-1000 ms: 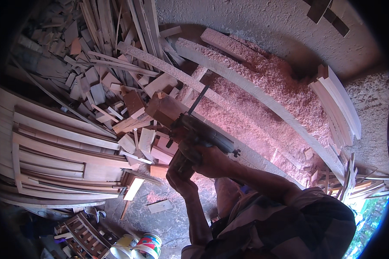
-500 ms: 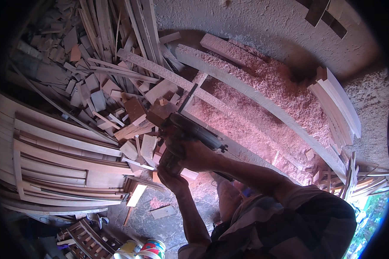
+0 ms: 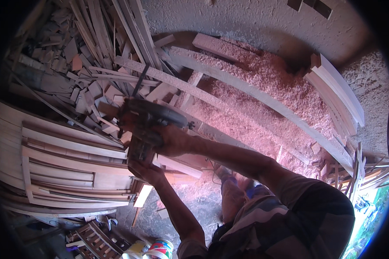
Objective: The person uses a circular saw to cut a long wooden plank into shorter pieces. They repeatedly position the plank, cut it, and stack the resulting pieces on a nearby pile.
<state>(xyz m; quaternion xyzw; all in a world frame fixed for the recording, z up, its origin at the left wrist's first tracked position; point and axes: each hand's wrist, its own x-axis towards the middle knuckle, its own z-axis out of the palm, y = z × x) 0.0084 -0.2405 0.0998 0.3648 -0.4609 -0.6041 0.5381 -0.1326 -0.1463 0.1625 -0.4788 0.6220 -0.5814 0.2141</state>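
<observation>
I hold a dark hand-held power tool in front of me with both hands. My right hand grips its top handle from the right. My left hand is closed on its lower end from beneath. A black cord runs up from the tool over the wood scraps. The tool hangs above a stack of curved wooden slats at the left. What the tool touches is hidden by its body.
Heaps of wood offcuts fill the upper left. Long curved planks cross a pile of pinkish sawdust at centre right, with more curved boards at the far right. Paint cans stand on the floor below.
The tool and both hands have moved left and downward in view. The wooden block seen by the tool earlier no longer shows.
</observation>
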